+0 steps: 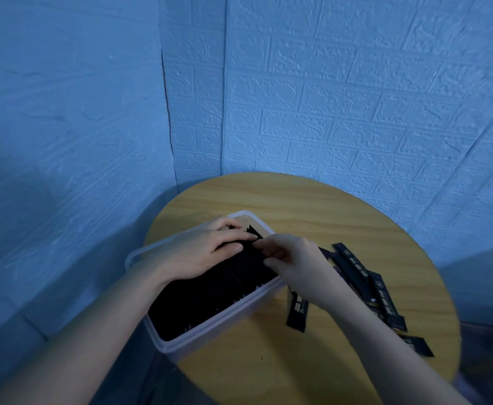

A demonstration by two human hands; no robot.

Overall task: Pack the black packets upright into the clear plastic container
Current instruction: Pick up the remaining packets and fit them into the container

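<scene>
The right hand (290, 260) hovers at the container's far right rim with fingers curled and fingertips pinched together at the top edge of a packet near the far end of the row; it seems to hold that one packet, though the dim light makes the grip hard to read. The left hand (198, 251) lies across the packed row (210, 290), fingers fairly straight and pressing down on the packet tops just beside the right fingertips, with nothing clasped.

The packed row stands upright in the clear plastic container (210, 337), filling it from the near end almost to the far end (a small gap shows beyond the left fingers). The container's long axis runs from the near left to the far right corner.

The loose packets (365, 285) lie flat on the round wooden table (341, 206), to the right of the container and directly beneath and beyond the right wrist, their long axes running roughly away from the person. The right hand is plainly nearer to them, so I judge it the natural one to fetch the next packet
</scene>
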